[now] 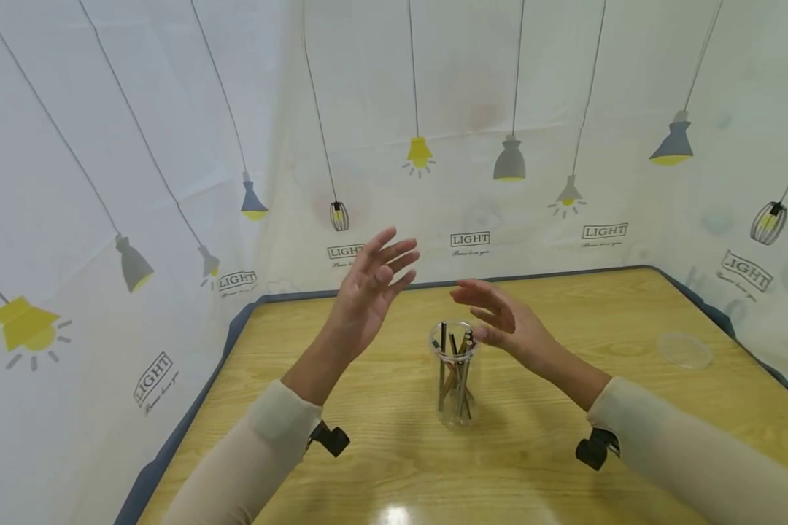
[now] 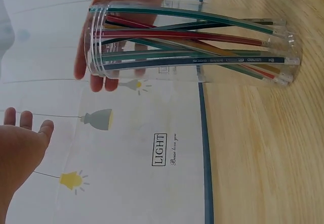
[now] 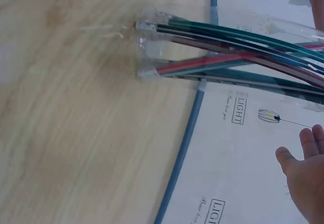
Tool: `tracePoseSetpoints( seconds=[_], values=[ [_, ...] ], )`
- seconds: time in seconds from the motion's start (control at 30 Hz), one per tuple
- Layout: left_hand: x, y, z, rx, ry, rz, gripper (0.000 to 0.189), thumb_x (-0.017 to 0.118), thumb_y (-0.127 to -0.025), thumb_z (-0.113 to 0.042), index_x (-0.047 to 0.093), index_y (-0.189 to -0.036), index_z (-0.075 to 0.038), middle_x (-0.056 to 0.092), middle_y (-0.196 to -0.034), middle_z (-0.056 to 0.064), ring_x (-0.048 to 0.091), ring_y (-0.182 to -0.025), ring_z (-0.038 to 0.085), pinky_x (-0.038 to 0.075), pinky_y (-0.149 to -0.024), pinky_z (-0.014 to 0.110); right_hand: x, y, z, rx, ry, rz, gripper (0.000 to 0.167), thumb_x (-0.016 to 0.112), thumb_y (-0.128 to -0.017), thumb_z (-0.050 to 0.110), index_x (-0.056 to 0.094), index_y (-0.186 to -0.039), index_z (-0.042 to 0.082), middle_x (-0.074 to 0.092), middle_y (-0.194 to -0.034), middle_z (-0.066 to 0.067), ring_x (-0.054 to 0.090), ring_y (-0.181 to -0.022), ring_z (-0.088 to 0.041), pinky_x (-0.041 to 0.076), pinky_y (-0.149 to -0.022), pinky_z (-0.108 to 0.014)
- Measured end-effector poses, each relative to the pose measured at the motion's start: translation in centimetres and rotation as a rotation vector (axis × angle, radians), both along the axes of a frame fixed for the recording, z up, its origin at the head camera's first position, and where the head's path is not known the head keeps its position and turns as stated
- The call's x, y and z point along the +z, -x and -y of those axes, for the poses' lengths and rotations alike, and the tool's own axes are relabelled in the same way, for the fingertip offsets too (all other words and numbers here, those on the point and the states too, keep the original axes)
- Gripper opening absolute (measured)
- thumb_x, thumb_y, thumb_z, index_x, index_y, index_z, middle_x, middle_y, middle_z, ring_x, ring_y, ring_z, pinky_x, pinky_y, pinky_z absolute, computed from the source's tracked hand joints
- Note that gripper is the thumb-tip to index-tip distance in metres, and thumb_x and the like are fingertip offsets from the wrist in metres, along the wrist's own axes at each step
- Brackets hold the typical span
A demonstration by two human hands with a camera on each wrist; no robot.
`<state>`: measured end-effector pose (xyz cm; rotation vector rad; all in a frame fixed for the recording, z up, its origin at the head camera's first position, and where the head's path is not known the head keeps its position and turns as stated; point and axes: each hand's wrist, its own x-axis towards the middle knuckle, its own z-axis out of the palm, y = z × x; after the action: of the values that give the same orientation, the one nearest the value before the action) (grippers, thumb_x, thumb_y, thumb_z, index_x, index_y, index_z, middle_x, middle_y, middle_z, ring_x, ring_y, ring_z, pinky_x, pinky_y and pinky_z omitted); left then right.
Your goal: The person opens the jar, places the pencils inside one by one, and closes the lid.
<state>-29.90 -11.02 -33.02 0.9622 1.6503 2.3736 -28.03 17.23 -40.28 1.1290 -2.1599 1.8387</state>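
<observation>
A clear plastic cup (image 1: 456, 412) stands upright on the wooden table, holding several pencils (image 2: 243, 60) in dark green, red and other colours. To its left, my left hand (image 1: 371, 292) is raised in the air with fingers apart and nothing in them. My right hand (image 1: 515, 328) hovers on the cup's right, fingers loosely bent and empty; its thumb overlaps the rim in the head view, and whether it touches I cannot tell. The left wrist view shows the right hand behind the cup. In the right wrist view the cup's upper end is cut off.
A clear round lid (image 1: 685, 350) lies on the table (image 1: 394, 467) at the right. White cloth printed with hanging lamps (image 1: 418, 153) surrounds the table at the back and sides, with a dark blue border (image 1: 295, 296) along the edge. Each wrist carries a small black device (image 1: 331, 440).
</observation>
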Motion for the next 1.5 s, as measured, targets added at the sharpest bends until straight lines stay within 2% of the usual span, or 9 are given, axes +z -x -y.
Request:
tracePoseSetpoints(
  seconds=[0.1, 0.17, 0.43, 0.67, 0.77, 1.0, 1.17, 1.33, 1.5],
  values=[
    [-0.5, 0.0, 0.3, 0.003, 0.014, 0.009, 0.130, 0.093, -0.075, -0.071, 0.030, -0.171, -0.011, 0.054, -0.160, 0.004, 0.049, -0.155, 0.027, 0.030, -0.137, 0.057, 0.8, 0.1, -0.6, -0.030, 0.003, -0.024, 0.055, 0.053, -0.116, 0.023, 0.042, -0.168, 0.008, 0.053, -0.165, -0.022, 0.053, -0.154, -0.018, 0.042, -0.128, -0.027],
    [-0.9, -0.1, 0.5, 0.005, 0.030, 0.008, 0.129, 0.092, -0.076, -0.072, 0.031, -0.171, -0.010, 0.053, -0.161, 0.005, 0.049, -0.154, 0.026, 0.031, -0.137, 0.056, 1.4, 0.2, -0.9, -0.050, -0.003, -0.044, 0.052, 0.048, -0.116, 0.018, 0.044, -0.167, 0.008, 0.055, -0.163, -0.022, 0.055, -0.152, -0.016, 0.042, -0.125, -0.020],
    [-3.2, -0.2, 1.3, -0.012, 0.098, -0.005, 0.128, 0.090, -0.079, -0.072, 0.028, -0.172, -0.008, 0.040, -0.174, 0.018, 0.037, -0.163, 0.034, 0.024, -0.139, 0.060, 2.4, 0.3, -2.5, -0.091, -0.052, -0.082, 0.049, 0.043, -0.117, 0.011, 0.049, -0.165, 0.010, 0.061, -0.160, -0.014, 0.058, -0.148, -0.014, 0.046, -0.120, -0.019],
    [-5.8, -0.3, 1.6, -0.036, 0.179, -0.005, 0.126, 0.087, -0.084, -0.073, 0.026, -0.174, -0.009, 0.036, -0.177, 0.018, 0.031, -0.167, 0.037, 0.025, -0.139, 0.059, 2.4, 0.3, -4.3, -0.136, -0.104, -0.081, 0.048, 0.045, -0.117, 0.010, 0.049, -0.165, 0.009, 0.058, -0.161, -0.023, 0.057, -0.149, -0.012, 0.046, -0.117, -0.016],
    [-6.9, -0.6, 1.3, -0.055, 0.262, -0.043, 0.123, 0.084, -0.086, -0.073, 0.025, -0.174, -0.011, 0.035, -0.178, 0.015, 0.030, -0.168, 0.036, 0.024, -0.139, 0.059, 2.2, 0.3, -5.2, -0.164, -0.131, -0.081, 0.049, 0.046, -0.117, 0.009, 0.049, -0.165, 0.010, 0.060, -0.160, -0.019, 0.058, -0.147, -0.010, 0.046, -0.116, -0.014],
    [-9.3, -2.0, -0.2, -0.045, 0.502, -0.103, 0.126, 0.084, -0.077, -0.082, 0.023, -0.175, -0.030, 0.036, -0.178, 0.001, 0.032, -0.168, 0.025, 0.027, -0.139, 0.052, 1.8, 0.1, -7.1, -0.259, -0.212, -0.075, 0.047, 0.048, -0.117, 0.012, 0.051, -0.165, 0.016, 0.064, -0.158, -0.010, 0.058, -0.144, -0.006, 0.046, -0.111, -0.011],
    [-10.2, -2.5, -1.2, -0.050, 0.493, -0.044, 0.129, 0.090, -0.076, -0.077, 0.020, -0.175, -0.036, 0.037, -0.178, 0.001, 0.034, -0.168, 0.032, 0.030, -0.136, 0.061, 1.5, -0.2, -8.5, -0.314, -0.253, -0.085, 0.047, 0.050, -0.117, 0.013, 0.052, -0.164, 0.017, 0.065, -0.156, -0.005, 0.059, -0.141, -0.001, 0.046, -0.109, -0.008],
    [-10.7, -2.6, -2.4, -0.029, 0.483, -0.046, 0.118, 0.090, -0.081, -0.073, 0.023, -0.172, -0.041, 0.046, -0.172, -0.008, 0.041, -0.164, 0.025, 0.029, -0.136, 0.063, 0.7, -0.3, -10.0, -0.320, -0.274, -0.058, 0.049, 0.052, -0.117, 0.013, 0.049, -0.166, 0.013, 0.062, -0.158, -0.003, 0.058, -0.139, 0.005, 0.049, -0.107, -0.008],
    [-10.9, -2.6, -3.6, 0.026, 0.476, -0.018, 0.106, 0.092, -0.082, -0.068, 0.035, -0.167, -0.043, 0.054, -0.162, -0.009, 0.056, -0.148, 0.015, 0.045, -0.127, 0.052, -0.3, -0.2, -11.5, -0.395, -0.361, -0.016, 0.051, 0.057, -0.116, 0.018, 0.048, -0.166, 0.018, 0.059, -0.161, -0.007, 0.054, -0.136, 0.013, 0.046, -0.107, -0.006]
  ],
)
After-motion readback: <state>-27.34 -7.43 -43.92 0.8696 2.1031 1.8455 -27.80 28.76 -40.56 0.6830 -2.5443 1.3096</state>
